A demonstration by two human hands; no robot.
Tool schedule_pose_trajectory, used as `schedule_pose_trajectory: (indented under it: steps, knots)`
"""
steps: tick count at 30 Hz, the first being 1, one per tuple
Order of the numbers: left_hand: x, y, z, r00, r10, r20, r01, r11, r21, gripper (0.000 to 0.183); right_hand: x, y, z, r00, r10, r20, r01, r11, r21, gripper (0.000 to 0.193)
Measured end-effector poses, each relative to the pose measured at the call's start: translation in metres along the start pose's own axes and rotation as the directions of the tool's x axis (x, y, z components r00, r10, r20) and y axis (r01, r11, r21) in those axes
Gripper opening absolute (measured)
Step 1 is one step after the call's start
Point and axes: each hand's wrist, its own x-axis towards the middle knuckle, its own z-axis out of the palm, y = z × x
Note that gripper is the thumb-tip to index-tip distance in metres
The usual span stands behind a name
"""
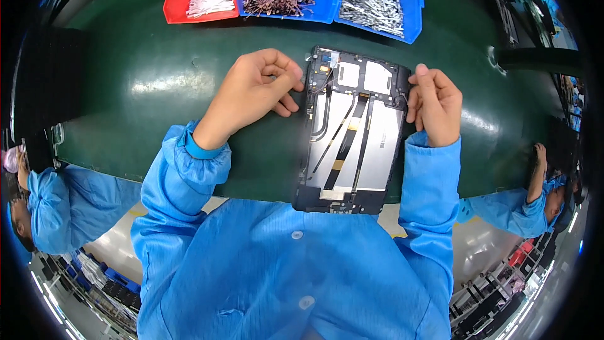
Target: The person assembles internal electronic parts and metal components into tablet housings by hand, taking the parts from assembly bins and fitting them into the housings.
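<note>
An opened tablet [384, 145] lies in front of me with its inside showing: silver plates, black flat cables and small boards along the far end. Its near end reaches the table edge by my body. Beside its far left corner, my left hand [261, 88] is closed, thumb and forefinger pinched together; what they hold, if anything, is too small to make out. My right hand [437, 104] is at the far right edge of the tablet, fingers curled and closed. Its fingertips touch or nearly touch that edge, and whatever lies between them is hidden.
Across the green table [151, 119] stand a red bin [178, 0] of white strips, a blue bin [324, 12] of thin brownish cables and another blue bin [411, 9] of silvery strips. People in blue sit at left [82, 201] and right [509, 211].
</note>
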Motion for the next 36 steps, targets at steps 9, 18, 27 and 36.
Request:
schedule_pose_trajectory:
  steps: [9, 18, 27, 36]
  knots:
    - [0.000, 0.002, 0.003, 1.000, 0.022, -0.008, -0.022, 0.998, 0.062, 0.016, 0.003, 0.011, -0.009, 0.993, 0.100, 0.065, -0.094, 0.991, -0.096, 0.037]
    - [-0.001, 0.002, 0.003, 1.000, 0.011, -0.013, -0.010, 0.998, 0.070, 0.017, 0.000, 0.012, -0.009, 0.995, 0.078, 0.067, -0.071, 0.992, -0.102, 0.035]
    - [-0.001, 0.000, 0.004, 1.000, 0.015, -0.023, -0.014, 0.998, 0.062, 0.019, 0.000, 0.011, -0.010, 0.994, 0.088, 0.071, -0.079, 0.989, -0.123, 0.034]
    - [0.000, 0.001, 0.006, 0.999, 0.007, -0.041, -0.003, 0.997, 0.082, 0.026, 0.000, 0.012, -0.011, 0.993, 0.096, 0.069, -0.089, 0.991, -0.101, 0.032]
